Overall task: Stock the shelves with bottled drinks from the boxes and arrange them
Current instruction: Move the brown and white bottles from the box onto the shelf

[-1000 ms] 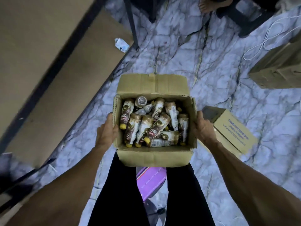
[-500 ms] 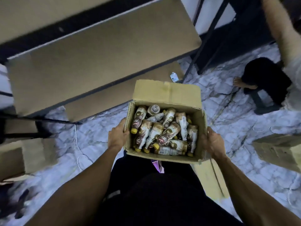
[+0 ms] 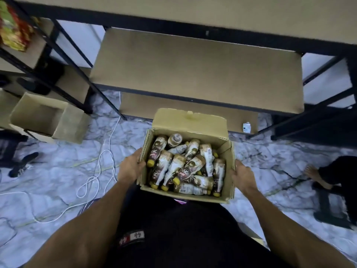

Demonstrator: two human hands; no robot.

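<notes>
Between left hand (image 3: 131, 168) and right hand (image 3: 243, 177), box (image 3: 190, 120) (fingers (image 3: 139, 154) on sides)

A shop stockroom is suggested by black-framed shelves (image 3: 193, 74) with board decks, bright packets (image 3: 13, 33) shelved far left, an open carton (image 3: 48, 120) on the marble floor (image 3: 58, 171), and a box (image 3: 193, 122) filled with bottles (image 3: 173, 169).

Middle shelf (image 3: 193, 70) bare ahead, upper shelf (image 3: 212, 10) overhanging, frame post (image 3: 111, 104) left
</notes>
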